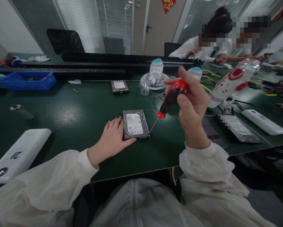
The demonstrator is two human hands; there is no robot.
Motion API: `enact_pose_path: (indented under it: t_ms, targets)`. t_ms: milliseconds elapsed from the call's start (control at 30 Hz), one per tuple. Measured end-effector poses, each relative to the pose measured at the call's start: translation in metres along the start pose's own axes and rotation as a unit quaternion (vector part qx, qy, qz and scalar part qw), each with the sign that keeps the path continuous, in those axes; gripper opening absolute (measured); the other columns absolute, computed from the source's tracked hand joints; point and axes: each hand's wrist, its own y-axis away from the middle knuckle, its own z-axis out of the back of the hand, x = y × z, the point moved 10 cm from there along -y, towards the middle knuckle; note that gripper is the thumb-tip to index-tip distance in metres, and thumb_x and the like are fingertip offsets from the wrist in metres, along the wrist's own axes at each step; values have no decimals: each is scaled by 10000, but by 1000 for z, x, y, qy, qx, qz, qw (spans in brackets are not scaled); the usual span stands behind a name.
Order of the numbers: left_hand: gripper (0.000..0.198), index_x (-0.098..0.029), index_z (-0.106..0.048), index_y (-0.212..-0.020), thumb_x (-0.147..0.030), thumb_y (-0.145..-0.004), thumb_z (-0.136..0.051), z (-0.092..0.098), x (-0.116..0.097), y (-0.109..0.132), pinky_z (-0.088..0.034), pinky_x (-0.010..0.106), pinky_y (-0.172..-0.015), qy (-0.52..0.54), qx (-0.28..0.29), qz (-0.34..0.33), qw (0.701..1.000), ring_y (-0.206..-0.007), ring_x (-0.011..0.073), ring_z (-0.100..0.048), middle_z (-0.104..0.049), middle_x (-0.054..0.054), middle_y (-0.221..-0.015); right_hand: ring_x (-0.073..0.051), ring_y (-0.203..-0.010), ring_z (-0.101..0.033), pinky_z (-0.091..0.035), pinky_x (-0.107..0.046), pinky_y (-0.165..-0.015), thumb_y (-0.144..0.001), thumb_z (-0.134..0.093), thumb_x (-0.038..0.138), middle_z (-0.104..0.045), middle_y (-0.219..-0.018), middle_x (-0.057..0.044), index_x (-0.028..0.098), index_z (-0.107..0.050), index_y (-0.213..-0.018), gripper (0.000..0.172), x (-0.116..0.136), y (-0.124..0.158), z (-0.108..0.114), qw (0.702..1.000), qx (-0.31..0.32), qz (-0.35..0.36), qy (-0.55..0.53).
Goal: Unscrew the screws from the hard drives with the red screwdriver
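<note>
A silver hard drive [135, 124] with a white label lies flat on the dark green table [80, 110] in front of me. My left hand [113, 137] rests against its left edge with fingers stretched out, steadying it. My right hand [191, 104] is raised above the table, closed round the red and black handle of a screwdriver [171, 98]. The screwdriver's thin shaft slants down and its tip touches the drive's right edge. Several tiny screws [152, 110] lie on the table just behind the drive.
A second hard drive [119, 86] lies farther back, beside a clear cup [144, 88] and a white fan [155, 75]. A blue bin [28, 80] stands far left, a white device [16, 155] near left. Other people sit at the far right among cables and a third drive [240, 129].
</note>
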Motion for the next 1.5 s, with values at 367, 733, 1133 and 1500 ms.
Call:
enact_pose_path:
  t_ms: [367, 733, 1133, 1500]
  targets:
    - [945, -61, -383, -1541, -754, -906, -484, 0, -1, -1, -346, 612, -1185, -3, 6, 2, 1000, -1482, 431, -380, -410, 270, -1599, -300, -1206, -661, -580, -546, -1015, -939, -520, 648, -673, -1252, -40, 396, -527, -1450, 570, 0, 0, -5, 1000, 28, -3, 4]
    - [965, -15, -377, -1538, -751, -920, -463, 0, -2, 0, -336, 614, -1188, -7, 9, -3, 1000, -1478, 443, -375, -406, 296, -1591, -314, -1275, -622, -480, -601, -1144, -939, -496, 663, -638, -1368, -23, 397, -501, -1465, 589, 1, 1, -7, 999, 35, -3, 40]
    - [909, -61, -400, -1526, -734, -920, -481, 3, -2, 1, -342, 604, -1179, -3, -5, -3, 1000, -1472, 437, -389, -424, 273, -1584, -304, -1290, -609, -498, -574, -1137, -897, -580, 669, -640, -1320, -27, 389, -555, -1393, 570, -5, 3, -7, 999, 13, -16, 41]
    - [931, -25, -399, -1519, -734, -920, -476, 0, -2, 0, -340, 603, -1181, -10, -2, -4, 1000, -1469, 441, -385, -419, 296, -1578, -301, -1258, -609, -534, -571, -1091, -808, -710, 648, -639, -1235, -26, 357, -586, -1297, 582, -2, 1, -3, 998, -21, 27, 43]
